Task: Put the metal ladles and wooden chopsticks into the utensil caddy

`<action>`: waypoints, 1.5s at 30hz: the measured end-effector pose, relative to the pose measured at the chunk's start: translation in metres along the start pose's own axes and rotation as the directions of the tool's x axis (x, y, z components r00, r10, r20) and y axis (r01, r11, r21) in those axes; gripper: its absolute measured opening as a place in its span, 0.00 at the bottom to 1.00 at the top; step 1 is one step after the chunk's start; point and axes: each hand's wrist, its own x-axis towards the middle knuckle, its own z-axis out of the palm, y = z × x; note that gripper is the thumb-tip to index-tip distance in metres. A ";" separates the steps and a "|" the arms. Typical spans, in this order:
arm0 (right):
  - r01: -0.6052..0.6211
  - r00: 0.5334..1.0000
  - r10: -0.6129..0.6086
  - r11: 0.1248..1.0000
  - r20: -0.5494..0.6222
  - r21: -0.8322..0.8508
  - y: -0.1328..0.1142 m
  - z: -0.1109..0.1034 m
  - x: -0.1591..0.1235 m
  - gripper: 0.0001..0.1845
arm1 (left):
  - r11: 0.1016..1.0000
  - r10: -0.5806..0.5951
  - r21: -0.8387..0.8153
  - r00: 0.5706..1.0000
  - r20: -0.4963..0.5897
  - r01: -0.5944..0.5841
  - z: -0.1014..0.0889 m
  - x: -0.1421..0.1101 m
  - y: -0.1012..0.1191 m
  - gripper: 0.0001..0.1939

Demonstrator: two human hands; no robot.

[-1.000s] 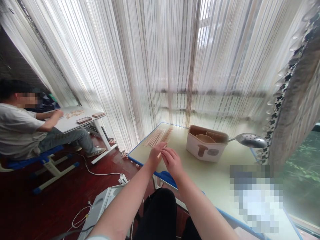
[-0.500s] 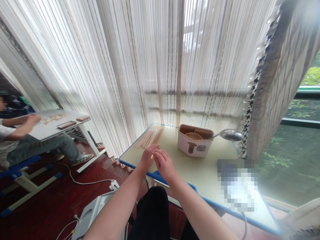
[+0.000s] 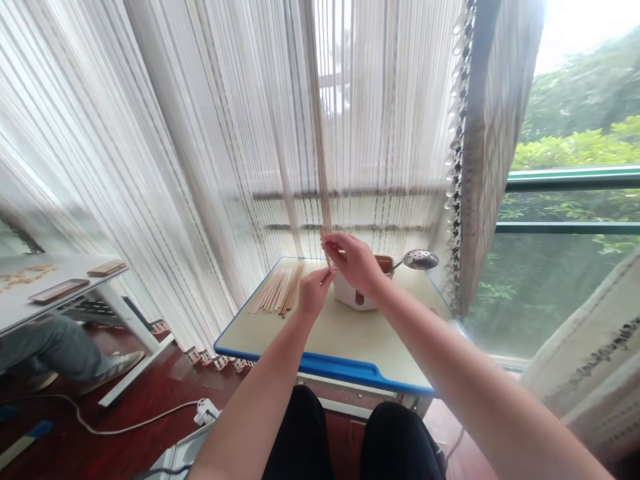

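My left hand (image 3: 314, 293) is closed in a pinch at the lower end of some chopsticks (image 3: 329, 256), held above the table. My right hand (image 3: 356, 261) has its fingers closed round their upper part; how many there are I cannot tell. They stand nearly upright, slightly tilted. Loose chopsticks (image 3: 270, 293) lie side by side left of my hands, pale ones with darker brown ones at their right. Behind my right hand stands a white and brown utensil holder (image 3: 350, 297), partly hidden. A metal slotted spoon (image 3: 420, 259) leans out over its right side.
The small table (image 3: 300, 333) has a blue edge and a blue front groove. Curtains (image 3: 225, 133) hang close behind it. At the left, another person's leg (image 3: 75, 353) shows beneath a white table (image 3: 15, 313) with small pieces and a tray (image 3: 59, 291). A cable (image 3: 135, 430) crosses the floor.
Both hands have risen from low over the table's front, and the chopsticks now point upward. The view has swung right; the blurred-out object and the other person's hands have left it.
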 end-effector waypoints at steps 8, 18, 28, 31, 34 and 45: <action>-0.050 0.998 0.048 0.997 -0.038 -0.058 -0.008 -0.065 0.027 0.07 | 0.976 0.107 -0.200 0.988 0.112 -0.083 0.019 0.044 0.056 0.12; -0.046 0.999 0.041 0.975 -0.028 -0.217 0.015 -0.084 0.043 0.04 | 0.958 0.113 -0.279 0.982 0.154 -0.066 0.045 0.088 0.057 0.11; -0.148 0.986 0.162 0.945 0.025 -0.290 0.057 -0.081 0.047 0.05 | 0.951 0.064 -0.306 0.948 0.310 0.036 0.074 0.102 0.021 0.11; -0.199 0.975 0.218 0.936 0.033 -0.291 0.063 -0.081 0.050 0.06 | 0.937 0.036 -0.339 0.941 0.336 0.085 0.079 0.100 0.016 0.13; -0.262 0.959 0.281 0.916 0.022 -0.304 0.066 -0.081 0.056 0.06 | 0.913 0.030 -0.395 0.946 0.324 0.106 0.083 0.101 0.014 0.15; -0.357 0.912 0.406 0.851 0.052 -0.385 0.082 -0.079 0.072 0.07 | 0.917 0.054 -0.390 0.943 0.328 0.083 0.090 0.109 0.009 0.14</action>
